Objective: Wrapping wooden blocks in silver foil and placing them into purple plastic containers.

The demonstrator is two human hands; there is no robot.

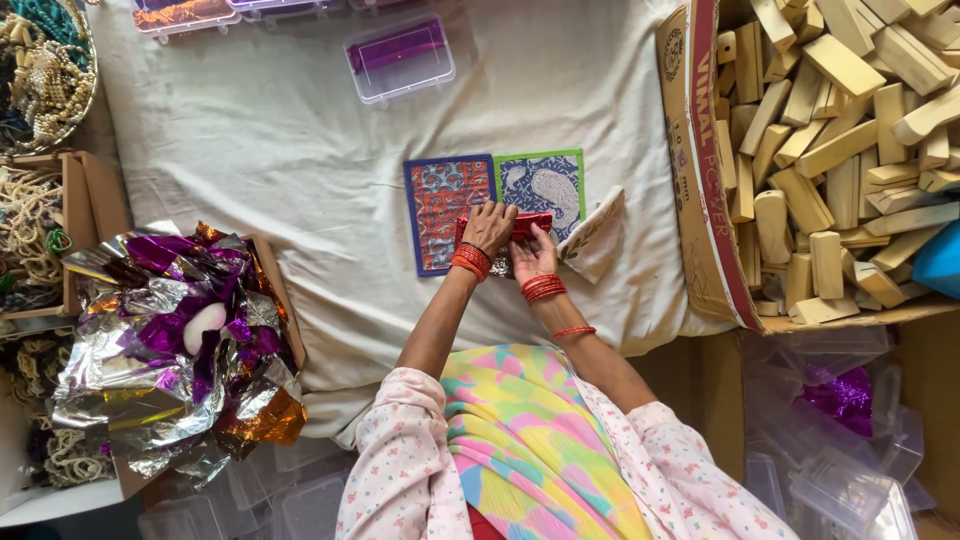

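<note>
Both hands, left hand (487, 228) and right hand (534, 256), largely hide a red packet (528, 224).

Both hands, left (488, 228) and right (533, 256), hold a red foil packet (528, 225) over white cloth (300, 150).

Glossy red foil packet (522, 226); crinkled metallic foil sheets (170, 350); matt cloth (280, 150); raw wood blocks (840, 150).

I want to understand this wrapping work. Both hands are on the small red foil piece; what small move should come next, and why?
Probably press the loose foil edge flat. The left hand covers the red foil-wrapped piece from above, the right hand pinches its near side, and it lies over the patterned cards, so the wrap seems unfinished.
</note>
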